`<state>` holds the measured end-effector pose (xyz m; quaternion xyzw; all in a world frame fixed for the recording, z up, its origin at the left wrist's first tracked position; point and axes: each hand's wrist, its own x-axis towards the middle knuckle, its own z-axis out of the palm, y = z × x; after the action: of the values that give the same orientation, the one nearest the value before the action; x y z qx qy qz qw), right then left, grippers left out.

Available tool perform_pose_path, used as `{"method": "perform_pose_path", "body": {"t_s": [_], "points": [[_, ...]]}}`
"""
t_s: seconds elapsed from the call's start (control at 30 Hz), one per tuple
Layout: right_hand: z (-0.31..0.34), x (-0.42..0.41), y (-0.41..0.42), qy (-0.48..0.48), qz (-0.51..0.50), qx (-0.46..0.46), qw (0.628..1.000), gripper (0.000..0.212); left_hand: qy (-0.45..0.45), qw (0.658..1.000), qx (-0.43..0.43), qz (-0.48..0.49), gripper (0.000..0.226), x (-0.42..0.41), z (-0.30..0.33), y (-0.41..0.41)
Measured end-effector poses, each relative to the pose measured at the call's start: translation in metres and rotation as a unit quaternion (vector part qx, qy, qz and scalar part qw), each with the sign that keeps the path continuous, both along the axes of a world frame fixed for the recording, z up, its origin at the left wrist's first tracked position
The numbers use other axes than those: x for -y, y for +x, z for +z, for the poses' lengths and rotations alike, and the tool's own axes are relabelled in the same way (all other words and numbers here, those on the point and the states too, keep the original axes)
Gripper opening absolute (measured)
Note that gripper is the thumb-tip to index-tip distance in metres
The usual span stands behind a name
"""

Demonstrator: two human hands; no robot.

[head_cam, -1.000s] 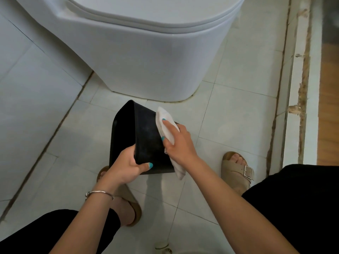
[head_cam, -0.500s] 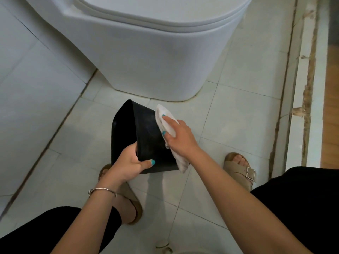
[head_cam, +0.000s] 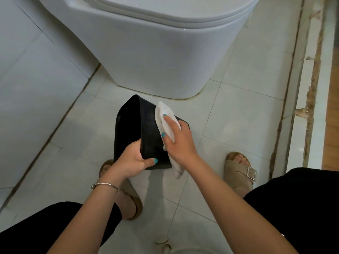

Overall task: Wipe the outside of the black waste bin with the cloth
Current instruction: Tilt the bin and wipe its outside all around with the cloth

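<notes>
Head view: a person is crouching over a black waste bin (head_cam: 146, 132), which is being held tipped on its side above the tiled floor (head_cam: 238, 114), just in front of the white toilet (head_cam: 156, 52).
Left hand: the left hand (head_cam: 134, 161) is gripping the bin at its near lower corner, thumb curling over the outer wall and fingers going round the rim out of sight (so the bin is being steadied rather than resting on its own).
Right hand: the right hand (head_cam: 178, 139) is pressing a white cloth (head_cam: 167, 121) flat against the bin's upward-facing side wall, fingers nearly straight, thumb lying against the cloth's left edge; it is not pinching the cloth.
Cloth: it is lying folded under the palm, its far end reaching past the fingertips toward the bin's far edge, its loose tail hanging below the wrist, beyond the bin's near edge.
Step in hand: it is judged to be mid-wipe on this one outer face, the stroke running along the wall between the holding thumb and the far edge.
Progress: it cannot be told how much of the outside is already clean; only this face is showing.
Next move: it is probably calling for steady palm pressure through the stroke, then the left hand turning the bin to bring an unwiped wall under the cloth.
Risk: the hanging tail may be dragging off the bin or brushing the sandal (head_cam: 240, 173) near the right wrist.
</notes>
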<state>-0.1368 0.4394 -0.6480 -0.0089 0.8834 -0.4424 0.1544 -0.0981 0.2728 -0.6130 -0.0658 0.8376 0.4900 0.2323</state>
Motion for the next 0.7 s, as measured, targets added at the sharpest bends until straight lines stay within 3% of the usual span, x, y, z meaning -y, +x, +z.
{"method": "perform_pose_path", "body": {"t_s": [0.23, 0.53, 0.7], "points": [[0.045, 0.034, 0.020, -0.042, 0.109, -0.088, 0.989, 0.061, 0.026, 0.999, -0.023, 0.040, 0.043, -0.005, 0.001, -0.003], [0.008, -0.004, 0.024, 0.109, 0.030, -0.030, 0.993, 0.062, 0.040, 0.996, -0.019, 0.077, 0.049, -0.002, -0.001, 0.002], [0.030, 0.025, 0.032, 0.075, 0.095, -0.125, 0.985, 0.065, 0.050, 0.995, -0.037, 0.083, 0.052, -0.003, 0.004, -0.003]]}}
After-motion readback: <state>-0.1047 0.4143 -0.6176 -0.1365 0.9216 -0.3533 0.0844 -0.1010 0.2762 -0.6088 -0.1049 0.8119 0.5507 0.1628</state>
